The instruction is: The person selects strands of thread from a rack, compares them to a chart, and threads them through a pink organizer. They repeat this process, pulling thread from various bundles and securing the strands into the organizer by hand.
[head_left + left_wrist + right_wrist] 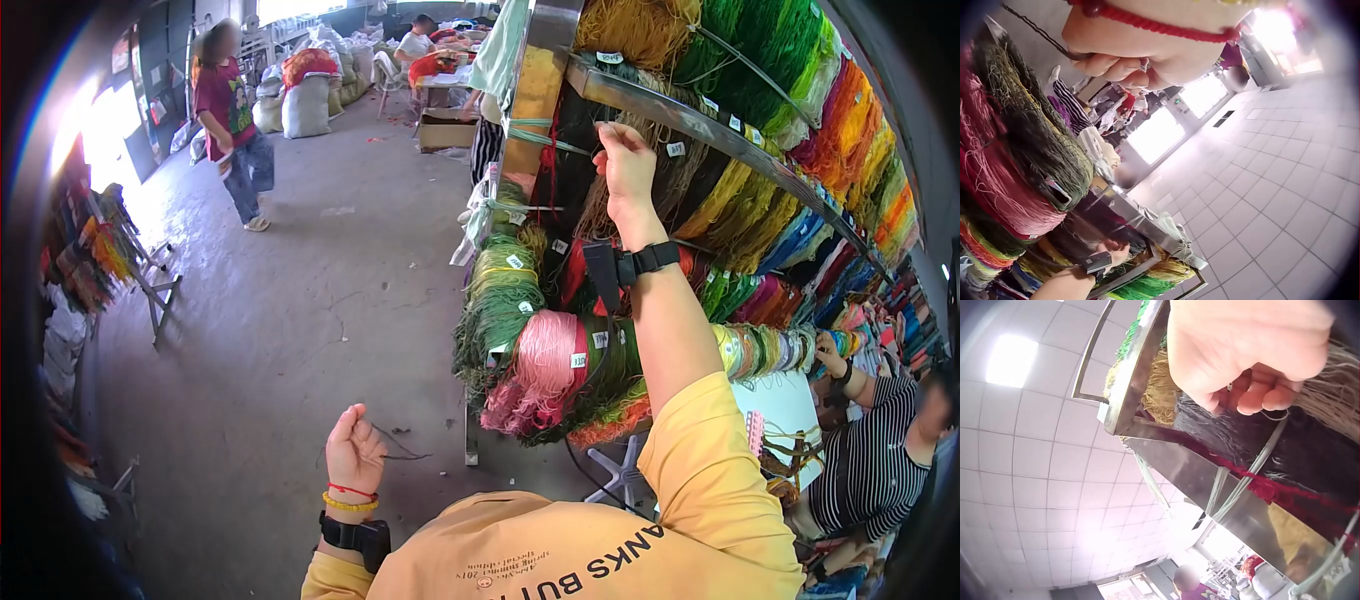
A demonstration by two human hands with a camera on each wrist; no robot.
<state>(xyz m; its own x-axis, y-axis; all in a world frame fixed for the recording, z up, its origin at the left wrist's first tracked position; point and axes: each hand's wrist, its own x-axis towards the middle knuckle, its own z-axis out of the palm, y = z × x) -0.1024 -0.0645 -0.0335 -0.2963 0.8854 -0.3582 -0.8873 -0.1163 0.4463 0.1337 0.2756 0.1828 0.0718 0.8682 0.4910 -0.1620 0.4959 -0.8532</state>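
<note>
A dark strand of yarn is in the left hand, low above the grey floor and well apart from the lower left corner of the metal rack. That hand's fingers are curled in, pinching the strand — its loose length trails out to the side. A red cord bracelet and a yellow bracelet circle the wrist. The right hand is raised at the rack's upper left end, its fingers bent inward, with a thin loop beside the fingertips; whether they grip it, I cannot tell. Behind this hand hangs black yarn, with pale ties around the rack's end. Labelled hanks in orange, green, yellow and blue fill the upper tier, while a green hank and a pink hank bulge from the lower left end. Near the rack's right side is a person in a striped top — one hand at the lower hanks. Farther off, a person in a maroon top stands near stuffed sacks.
</note>
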